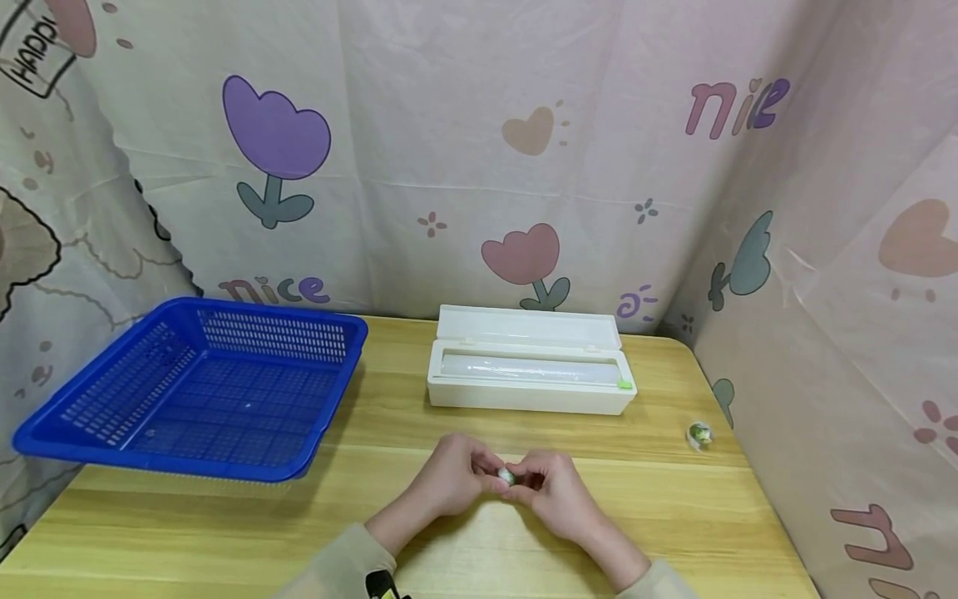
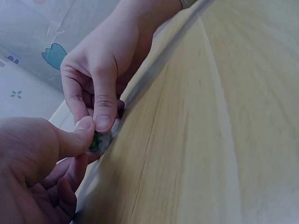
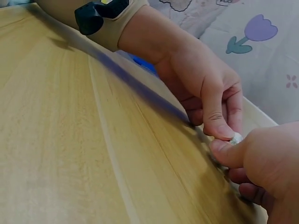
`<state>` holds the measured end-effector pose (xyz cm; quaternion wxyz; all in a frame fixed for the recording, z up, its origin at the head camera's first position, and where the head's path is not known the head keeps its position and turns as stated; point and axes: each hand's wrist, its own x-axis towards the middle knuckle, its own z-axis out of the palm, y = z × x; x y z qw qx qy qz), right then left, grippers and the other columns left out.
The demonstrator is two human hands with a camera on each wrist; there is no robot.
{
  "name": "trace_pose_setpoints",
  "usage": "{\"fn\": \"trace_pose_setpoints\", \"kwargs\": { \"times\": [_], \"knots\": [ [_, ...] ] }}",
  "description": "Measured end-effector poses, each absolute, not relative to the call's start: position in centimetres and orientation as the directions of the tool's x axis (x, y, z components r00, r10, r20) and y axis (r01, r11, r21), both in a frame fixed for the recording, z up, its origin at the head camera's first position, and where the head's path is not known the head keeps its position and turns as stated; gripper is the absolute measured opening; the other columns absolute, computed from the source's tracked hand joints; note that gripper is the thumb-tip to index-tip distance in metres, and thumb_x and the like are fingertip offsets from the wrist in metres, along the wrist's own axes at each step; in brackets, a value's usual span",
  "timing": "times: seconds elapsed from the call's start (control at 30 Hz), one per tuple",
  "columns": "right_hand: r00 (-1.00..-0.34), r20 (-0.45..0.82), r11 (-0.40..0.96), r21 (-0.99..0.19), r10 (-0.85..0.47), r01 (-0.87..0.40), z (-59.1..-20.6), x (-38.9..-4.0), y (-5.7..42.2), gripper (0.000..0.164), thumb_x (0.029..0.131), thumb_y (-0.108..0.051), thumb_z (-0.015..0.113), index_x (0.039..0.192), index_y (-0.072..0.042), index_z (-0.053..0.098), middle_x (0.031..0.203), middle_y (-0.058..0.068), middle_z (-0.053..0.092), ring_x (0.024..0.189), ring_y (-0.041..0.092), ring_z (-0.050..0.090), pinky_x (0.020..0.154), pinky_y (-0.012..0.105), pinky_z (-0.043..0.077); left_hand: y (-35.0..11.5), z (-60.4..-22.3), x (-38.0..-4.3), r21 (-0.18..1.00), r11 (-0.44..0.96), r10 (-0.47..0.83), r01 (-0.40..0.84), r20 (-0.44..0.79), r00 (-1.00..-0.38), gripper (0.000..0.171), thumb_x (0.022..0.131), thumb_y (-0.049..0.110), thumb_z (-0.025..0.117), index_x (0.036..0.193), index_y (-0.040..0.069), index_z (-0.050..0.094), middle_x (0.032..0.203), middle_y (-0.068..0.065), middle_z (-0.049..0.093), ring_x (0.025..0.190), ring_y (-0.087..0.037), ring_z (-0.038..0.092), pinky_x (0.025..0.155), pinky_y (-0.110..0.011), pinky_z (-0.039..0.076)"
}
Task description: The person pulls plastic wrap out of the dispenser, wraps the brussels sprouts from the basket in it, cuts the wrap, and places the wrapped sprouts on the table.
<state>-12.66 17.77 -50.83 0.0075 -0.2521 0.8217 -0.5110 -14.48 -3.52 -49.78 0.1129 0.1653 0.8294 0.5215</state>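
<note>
In the head view, my left hand (image 1: pixel 454 476) and right hand (image 1: pixel 552 492) meet low over the table in front of the white box. Between thumbs and fingertips, both pinch a small green-and-white bundle (image 1: pixel 506 476), which looks wrapped in clear film. From the left wrist, a dark green part and shiny film of the bundle (image 2: pixel 103 141) show under the two thumbs. Only a pale bit of the bundle (image 3: pixel 236 138) peeks out in the right wrist view; fingers hide the rest. A similar film-wrapped green-and-white bundle (image 1: pixel 699 435) lies near the table's right edge.
Behind my hands stands a white cling film dispenser (image 1: pixel 524 398), lid raised, with a roll inside and a green slider (image 1: pixel 624 384). A blue plastic basket (image 1: pixel 329 424) sits at the left of the wooden table (image 1: pixel 389 441). Patterned curtains (image 1: pixel 419 150) hang behind and beside it.
</note>
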Motion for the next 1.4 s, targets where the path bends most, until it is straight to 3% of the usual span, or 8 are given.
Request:
{"fn": "trace_pose_setpoints", "kwargs": {
  "times": [0.17, 0.37, 0.63, 0.97, 1.13, 1.4],
  "knots": [
    [-0.882, 0.244, 0.374, -0.836, -0.404, -0.403, -51.0, -12.6, 17.9, 0.022, 0.084, -0.005, 0.090, 0.104, -0.011, 0.084, 0.082, -0.006, 0.072, 0.068, 0.008, 0.062, 0.057, 0.025, 0.053, -3.5, -49.6, -14.5, 0.882, 0.436, 0.402, 0.179, -0.013, -0.916, 0.014, 0.084, 0.016, 0.092, 0.094, 0.013, 0.084, 0.082, 0.013, 0.075, 0.079, -0.007, 0.069, 0.073, -0.029, 0.057],
    [-0.883, 0.242, 0.400, -0.821, -0.403, -0.407, -51.1, -12.7, 17.8, 0.028, 0.085, -0.008, 0.090, 0.111, -0.014, 0.081, 0.085, -0.005, 0.072, 0.070, 0.010, 0.063, 0.059, 0.027, 0.055, -3.8, -49.3, -14.5, 0.818, 0.534, 0.388, 0.213, -0.013, -0.921, 0.006, 0.090, 0.022, 0.087, 0.096, 0.023, 0.085, 0.088, 0.018, 0.071, 0.083, -0.005, 0.063, 0.077, -0.032, 0.054],
    [-0.892, 0.277, 0.422, -0.804, -0.358, -0.419, -51.2, -12.7, 17.9, 0.026, 0.087, -0.012, 0.089, 0.112, -0.016, 0.080, 0.086, -0.008, 0.069, 0.069, 0.007, 0.061, 0.058, 0.026, 0.054, -3.9, -49.4, -14.7, 0.862, 0.442, 0.458, 0.249, 0.022, -0.889, 0.012, 0.095, 0.018, 0.081, 0.106, 0.014, 0.083, 0.090, 0.014, 0.074, 0.083, -0.006, 0.066, 0.079, -0.028, 0.055],
    [-0.862, 0.451, 0.298, -0.811, -0.231, -0.504, -51.2, -12.5, 18.4, 0.034, 0.081, 0.003, 0.088, 0.112, -0.007, 0.077, 0.101, 0.003, 0.070, 0.071, 0.017, 0.066, 0.061, 0.030, 0.060, -3.4, -49.1, -14.6, 0.921, 0.311, 0.453, 0.237, 0.076, -0.888, 0.020, 0.095, 0.012, 0.080, 0.115, 0.012, 0.079, 0.100, 0.007, 0.078, 0.088, -0.010, 0.070, 0.080, -0.028, 0.057],
    [-0.830, 0.520, 0.276, -0.783, -0.200, -0.557, -51.4, -12.5, 19.1, 0.034, 0.081, 0.006, 0.087, 0.112, -0.004, 0.076, 0.103, 0.009, 0.071, 0.070, 0.022, 0.067, 0.060, 0.031, 0.059, -3.1, -49.0, -14.5, 0.920, 0.310, 0.465, 0.240, 0.073, -0.882, 0.027, 0.098, 0.018, 0.078, 0.123, 0.008, 0.074, 0.110, 0.003, 0.078, 0.097, -0.013, 0.071, 0.088, -0.032, 0.057],
    [-0.886, 0.462, 0.372, -0.816, -0.043, -0.443, -51.1, -12.2, 23.4, 0.031, 0.083, 0.005, 0.087, 0.109, -0.010, 0.079, 0.091, 0.006, 0.075, 0.066, 0.018, 0.064, 0.050, 0.027, 0.053, -4.4, -49.3, -14.2, 0.905, 0.348, 0.490, 0.244, 0.046, -0.870, 0.033, 0.102, 0.030, 0.074, 0.127, 0.009, 0.072, 0.120, -0.002, 0.074, 0.105, -0.014, 0.071, 0.094, -0.038, 0.056]
  ]
}}
